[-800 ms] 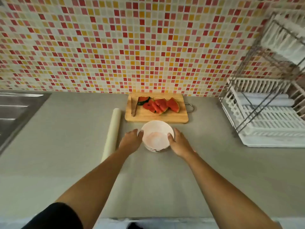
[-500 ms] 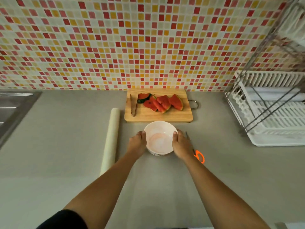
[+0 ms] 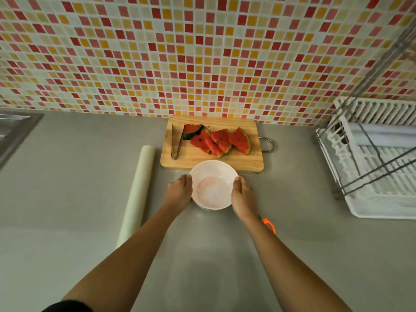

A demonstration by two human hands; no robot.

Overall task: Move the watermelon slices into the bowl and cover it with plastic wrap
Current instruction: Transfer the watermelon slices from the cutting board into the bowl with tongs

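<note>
Gripping white bowl (image 3: pixel 212 184): left hand (image 3: pixel 180 192), right hand (image 3: pixel 244 198); no readable writing.

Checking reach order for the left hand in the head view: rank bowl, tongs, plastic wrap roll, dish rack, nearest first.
1. Bowl: touching the left hand.
2. Tongs and plastic wrap roll: too close to call; tongs ahead on the cutting board, roll leftward.
3. Dish rack: far right.

The light is dim and warm, flattening the grey counter (image 3: pixel 67 176). A pale sheen lies on the counter near its front edge, between the forearms. Shadows are soft and faint. Wide-angle distortion bows the tiled wall (image 3: pixel 202 52) and tilts the dish rack (image 3: pixel 378 167) at the right edge. Detail is slightly soft throughout.
</note>
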